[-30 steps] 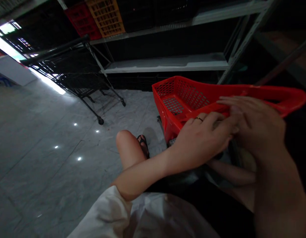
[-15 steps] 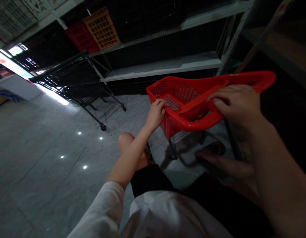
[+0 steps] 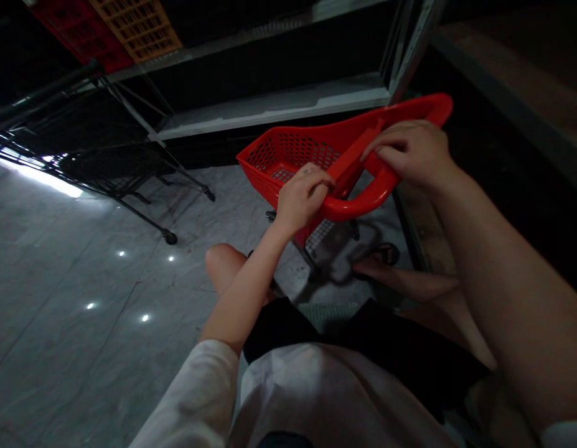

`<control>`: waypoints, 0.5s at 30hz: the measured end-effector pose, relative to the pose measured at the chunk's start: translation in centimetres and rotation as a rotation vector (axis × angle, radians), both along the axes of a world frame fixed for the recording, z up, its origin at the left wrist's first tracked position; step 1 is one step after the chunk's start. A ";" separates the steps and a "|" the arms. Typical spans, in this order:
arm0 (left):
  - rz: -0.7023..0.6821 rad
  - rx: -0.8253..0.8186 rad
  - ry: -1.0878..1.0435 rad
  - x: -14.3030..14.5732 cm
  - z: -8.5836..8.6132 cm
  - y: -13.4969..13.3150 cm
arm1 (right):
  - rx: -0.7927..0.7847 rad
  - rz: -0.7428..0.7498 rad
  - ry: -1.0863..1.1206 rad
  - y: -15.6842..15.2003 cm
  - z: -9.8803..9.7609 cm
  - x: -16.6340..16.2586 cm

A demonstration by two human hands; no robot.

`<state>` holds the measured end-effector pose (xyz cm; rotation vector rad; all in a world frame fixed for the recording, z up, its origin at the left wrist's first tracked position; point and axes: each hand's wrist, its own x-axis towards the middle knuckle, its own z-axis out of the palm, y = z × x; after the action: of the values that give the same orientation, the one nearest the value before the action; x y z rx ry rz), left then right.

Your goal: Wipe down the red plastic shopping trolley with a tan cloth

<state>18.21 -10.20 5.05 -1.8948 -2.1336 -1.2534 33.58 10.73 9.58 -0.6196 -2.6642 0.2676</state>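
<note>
A red plastic shopping cart (image 3: 295, 144) with perforated basket walls stands in front of me on the grey floor. On the near left rim of it rests my left hand (image 3: 301, 196), fingers curled over the edge beside the handle. My right hand (image 3: 412, 149) is wrapped over the red handle loop (image 3: 370, 196), farther right, with the thumb toward the basket. The part of the basket's inside that shows holds nothing I can make out. Below the basket, the cart's legs and lower grid are partly in shadow.
A black metal cart (image 3: 129, 143) on casters stands at the left. Behind runs a metal shelf (image 3: 279, 112), with a red crate (image 3: 83, 34) and a yellow crate (image 3: 139, 28) higher up. My knees are on either side of the red cart; a dark ledge is at right.
My left hand has slid along the rim toward the handle. The view has shifted, so the red cart, black cart and crates now appear farther left and higher.
</note>
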 end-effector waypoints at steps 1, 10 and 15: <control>0.018 -0.015 -0.017 -1.0 -0.3 0.7 | 0.000 0.025 -0.007 0.5 0.0 -0.4; 0.295 -0.022 -0.062 -2.5 -0.6 2.7 | 0.129 0.137 0.014 -5.5 -0.8 -3.0; 0.282 0.009 -0.024 -0.4 -1.3 1.8 | 0.201 -0.033 0.008 -9.5 -1.5 -1.0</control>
<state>17.80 -8.35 3.73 -1.5133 -2.3004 -1.2289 32.61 1.22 8.05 -0.5963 -2.6277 -0.0075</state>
